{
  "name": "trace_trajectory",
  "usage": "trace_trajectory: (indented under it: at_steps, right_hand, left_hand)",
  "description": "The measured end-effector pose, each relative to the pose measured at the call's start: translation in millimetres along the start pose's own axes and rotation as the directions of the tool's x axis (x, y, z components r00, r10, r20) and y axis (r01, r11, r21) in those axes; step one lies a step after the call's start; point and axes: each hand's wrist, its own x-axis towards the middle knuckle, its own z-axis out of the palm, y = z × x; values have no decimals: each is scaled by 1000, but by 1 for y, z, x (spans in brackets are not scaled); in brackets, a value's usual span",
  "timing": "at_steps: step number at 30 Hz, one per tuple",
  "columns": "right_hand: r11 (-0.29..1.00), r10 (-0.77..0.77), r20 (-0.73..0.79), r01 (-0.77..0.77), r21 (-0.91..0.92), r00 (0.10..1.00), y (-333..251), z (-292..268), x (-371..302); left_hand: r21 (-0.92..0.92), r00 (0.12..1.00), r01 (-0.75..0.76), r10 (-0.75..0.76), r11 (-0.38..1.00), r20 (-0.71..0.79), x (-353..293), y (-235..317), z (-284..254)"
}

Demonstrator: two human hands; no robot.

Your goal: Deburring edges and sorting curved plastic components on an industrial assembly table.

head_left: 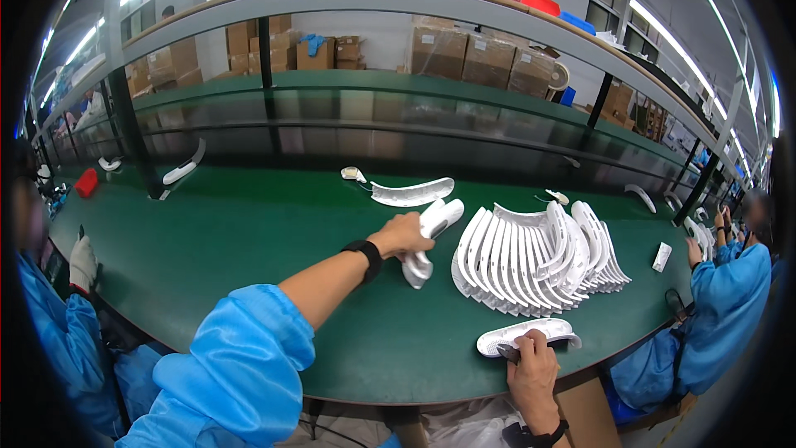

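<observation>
My left hand point(402, 235) is closed round a white curved plastic part point(441, 216), held over the green table left of the pile; its lower end sticks out below my fingers. Closed on a small dark tool point(508, 353), my right hand point(533, 365) rests near the table's front edge. Under and beside that hand lies another white shell point(497, 338) with a perforated patch; my fingers cover part of it. The tool's exact kind cannot be made out. A dense row of white curved shells point(506, 261) fans out between and beyond my hands.
Beyond my left hand lie a loose white shell point(413, 192) and a small wired piece point(353, 174). A small white box point(662, 257) stands right of the pile. Co-workers in blue sit at left point(62, 340) and right point(734, 290). A shelf post point(133, 133) rises at far left.
</observation>
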Motion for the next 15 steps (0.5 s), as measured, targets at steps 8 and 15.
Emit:
trace_trajectory:
  at_steps: [8, 15]
  right_hand:
    - [1000, -5, -29, 5, 3, 1000, -2, 1, 0]
    - [1000, -13, -51, 14, 13, 999, -13, -3, -2]
  left_hand:
    - [-403, 990, 71, -112, 913, -80, 4, 27, 41]
    - [-319, 840, -168, -33, 933, -541, -38, -1, 34]
